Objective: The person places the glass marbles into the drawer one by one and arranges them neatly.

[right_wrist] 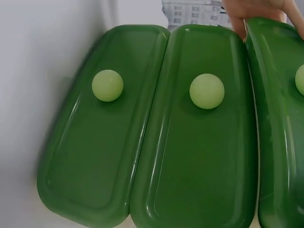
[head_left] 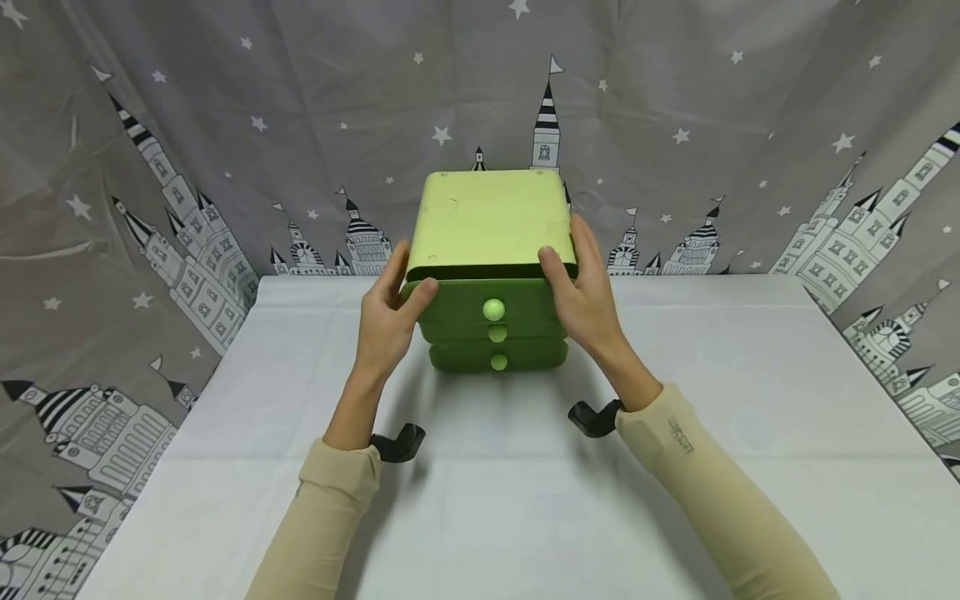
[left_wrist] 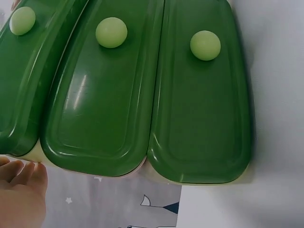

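A small chest of drawers stands on the table with a pale yellow-green casing. Its drawers are dark green with round light-green knobs. The top drawer juts forward of those below. My left hand holds the upper left front corner, thumb in front and fingers along the side; the left wrist view shows its fingers against the casing. My right hand grips the upper right front corner, thumb at the front top edge and fingers along the side. The left hand also appears in the right wrist view.
A white cloth covers the table. Behind hangs a grey curtain printed with castles and stars. Black camera mounts sit at both wrists.
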`<state>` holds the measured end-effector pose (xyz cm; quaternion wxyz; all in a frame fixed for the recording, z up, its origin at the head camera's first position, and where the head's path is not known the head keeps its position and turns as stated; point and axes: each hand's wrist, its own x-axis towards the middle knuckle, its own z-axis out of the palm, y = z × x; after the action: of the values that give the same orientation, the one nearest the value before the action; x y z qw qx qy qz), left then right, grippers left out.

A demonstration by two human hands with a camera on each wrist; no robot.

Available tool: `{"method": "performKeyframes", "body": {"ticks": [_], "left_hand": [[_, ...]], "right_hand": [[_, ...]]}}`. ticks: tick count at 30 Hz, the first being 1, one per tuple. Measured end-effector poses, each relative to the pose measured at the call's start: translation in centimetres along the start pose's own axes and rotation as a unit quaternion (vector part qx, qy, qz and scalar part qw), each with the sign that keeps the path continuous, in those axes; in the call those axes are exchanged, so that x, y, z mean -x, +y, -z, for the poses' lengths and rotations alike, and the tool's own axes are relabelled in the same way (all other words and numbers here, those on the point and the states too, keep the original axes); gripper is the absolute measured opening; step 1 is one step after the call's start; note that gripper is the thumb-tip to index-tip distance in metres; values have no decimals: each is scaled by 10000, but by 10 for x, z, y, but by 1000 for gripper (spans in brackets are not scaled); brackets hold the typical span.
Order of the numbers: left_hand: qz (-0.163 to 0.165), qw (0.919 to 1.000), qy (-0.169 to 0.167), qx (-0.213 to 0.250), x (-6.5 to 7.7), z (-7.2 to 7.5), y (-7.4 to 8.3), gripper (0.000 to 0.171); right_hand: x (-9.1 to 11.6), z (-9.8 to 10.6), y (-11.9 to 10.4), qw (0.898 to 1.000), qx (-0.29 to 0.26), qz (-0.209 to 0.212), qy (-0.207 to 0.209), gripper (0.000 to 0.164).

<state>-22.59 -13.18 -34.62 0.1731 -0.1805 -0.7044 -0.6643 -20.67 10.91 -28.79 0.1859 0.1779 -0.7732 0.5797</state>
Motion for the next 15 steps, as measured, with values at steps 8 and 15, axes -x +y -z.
{"method": "performKeyframes", "body": {"ticks": [8, 15], "left_hand": [[207, 9997, 62, 61, -8, -5, 10, 68], [374, 9986, 353, 82, -11, -7, 13, 63]], "right_hand": [[-10, -1, 8, 9996, -105, 163, 194, 59], [-22, -6, 38, 9978, -145, 350, 542, 56]]}}
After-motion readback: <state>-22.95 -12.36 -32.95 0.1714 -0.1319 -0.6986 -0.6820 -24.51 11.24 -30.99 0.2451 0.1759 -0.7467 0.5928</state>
